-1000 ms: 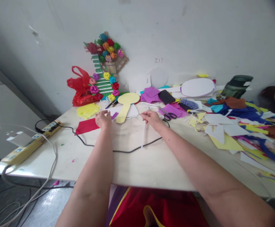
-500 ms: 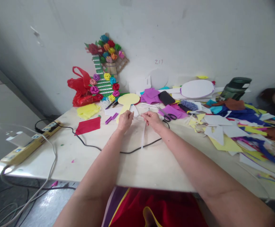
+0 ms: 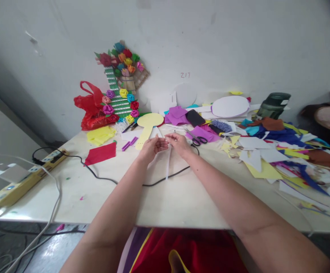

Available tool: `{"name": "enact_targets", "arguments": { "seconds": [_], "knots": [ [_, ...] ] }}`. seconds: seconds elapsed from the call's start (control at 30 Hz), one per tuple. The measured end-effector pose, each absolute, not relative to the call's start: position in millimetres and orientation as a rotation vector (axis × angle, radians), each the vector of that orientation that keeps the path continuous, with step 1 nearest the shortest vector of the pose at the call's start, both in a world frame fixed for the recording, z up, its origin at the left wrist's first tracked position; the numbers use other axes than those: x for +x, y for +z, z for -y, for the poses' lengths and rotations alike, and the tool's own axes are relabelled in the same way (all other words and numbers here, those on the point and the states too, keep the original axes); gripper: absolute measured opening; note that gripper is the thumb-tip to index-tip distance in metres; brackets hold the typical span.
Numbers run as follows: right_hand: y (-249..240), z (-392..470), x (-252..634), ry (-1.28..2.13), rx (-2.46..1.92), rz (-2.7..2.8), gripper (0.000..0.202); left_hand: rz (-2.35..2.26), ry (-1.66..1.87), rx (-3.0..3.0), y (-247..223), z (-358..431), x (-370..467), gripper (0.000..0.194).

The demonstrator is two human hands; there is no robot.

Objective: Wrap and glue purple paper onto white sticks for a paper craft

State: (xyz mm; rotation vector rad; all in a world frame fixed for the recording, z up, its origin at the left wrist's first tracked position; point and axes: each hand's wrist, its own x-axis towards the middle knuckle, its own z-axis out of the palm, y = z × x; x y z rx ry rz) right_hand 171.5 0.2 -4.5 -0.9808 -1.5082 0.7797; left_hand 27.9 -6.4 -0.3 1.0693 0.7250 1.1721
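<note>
Apparently working the upper end of a narrow whitish translucent strip (image 3: 168, 163), pinched in right hand (image 3: 179, 145), trailing toward six o'clock; with left hand (image 3: 151, 148) close at nine, unclear if gripping; next calling for fingertip precision.

Narrow white strip (image 3: 168, 165), pinched near top, hanging downward

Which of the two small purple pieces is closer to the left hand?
The rightmost purple piece in the picture, next to the handle of the yellow paddle; the other purple piece lies further from the left hand, toward the red sheet.
</note>
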Motion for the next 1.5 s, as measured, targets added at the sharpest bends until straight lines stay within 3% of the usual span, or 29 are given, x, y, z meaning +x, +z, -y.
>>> {"name": "enact_targets", "arguments": {
  "seconds": [0.2,0.63,1.03,1.5],
  "knots": [
    [-9.9,-4.7,170.2,0.375,-0.978,1.742,0.010,-0.723,1.134,0.956,-1.0,3.6,28.0,0.040],
    [-3.2,-8.0,176.7,0.406,-0.919,1.686,0.012,-0.525,0.956,0.727,-1.8,4.6,23.8,0.045],
    [-2.6,-1.5,180.6,-0.181,-1.079,1.812,0.017,-0.448,0.942,0.808,1.7,10.5,33.0,0.046],
    [-9.3,-9.6,179.9,0.018,-1.091,1.615,0.023,-0.400,1.036,0.825,0.1,6.1,25.8,0.042]
  ]
}}
